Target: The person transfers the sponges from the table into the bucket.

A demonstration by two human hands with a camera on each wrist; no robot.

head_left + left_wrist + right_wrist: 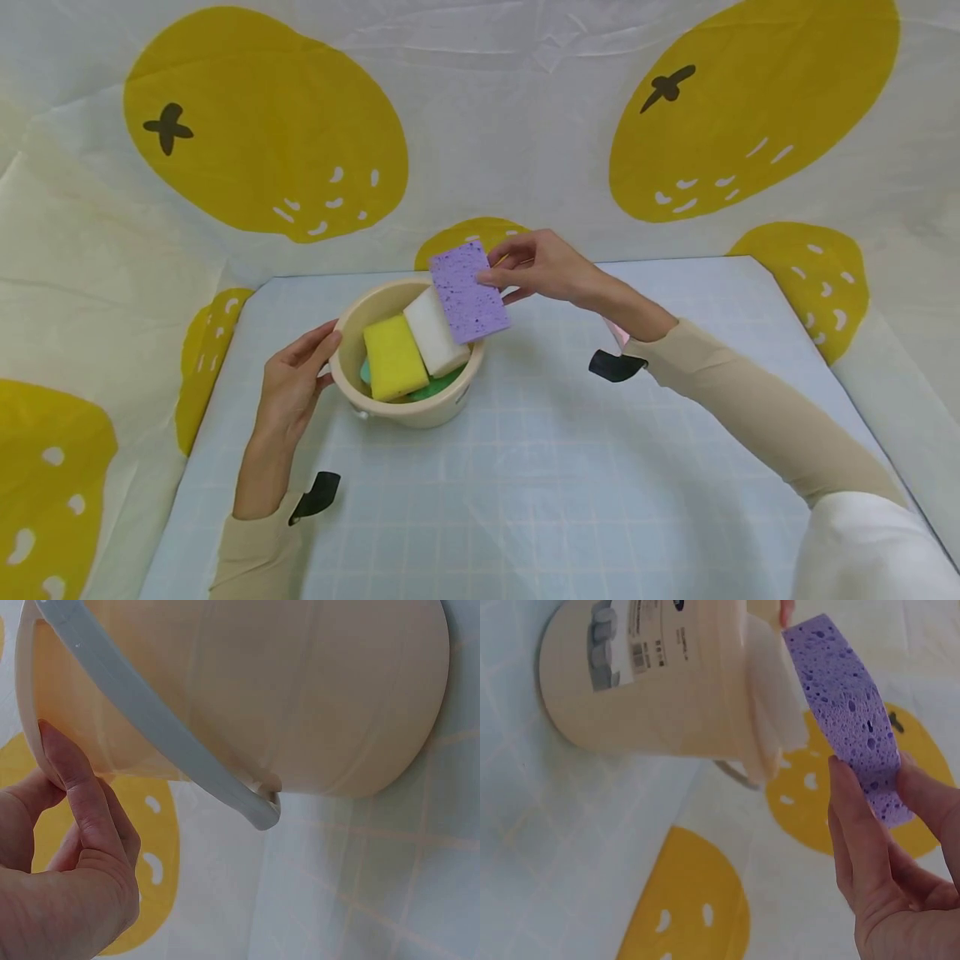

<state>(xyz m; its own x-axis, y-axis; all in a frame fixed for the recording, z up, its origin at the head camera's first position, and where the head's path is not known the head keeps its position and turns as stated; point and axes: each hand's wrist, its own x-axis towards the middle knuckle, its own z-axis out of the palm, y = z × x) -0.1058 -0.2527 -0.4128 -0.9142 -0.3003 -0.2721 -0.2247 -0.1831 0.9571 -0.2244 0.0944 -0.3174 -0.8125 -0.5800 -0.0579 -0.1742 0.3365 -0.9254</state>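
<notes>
A cream bucket (347, 354) stands toward the back of the table. My left hand (294, 387) pinches its rim at the left side, thumb and fingertips on the edge; the left wrist view shows this hand (82, 847) from below. Between thumb and fingers, my right hand (543, 268) holds a purple sponge (468, 292) tilted over the bucket's right rim. Small dark pores cover this sponge (847, 705) in the right wrist view. Inside the bucket lie a yellow sponge (393, 358), a white sponge block (435, 333) and something green (438, 385) beneath them, mostly hidden.
A pale grid-patterned cloth (540, 492) covers the table. White sheeting with yellow fruit shapes (277, 125) rises behind and at both sides. Something pink (617, 332) shows partly behind my right wrist. The bucket's grey handle (150, 705) hangs down along its side.
</notes>
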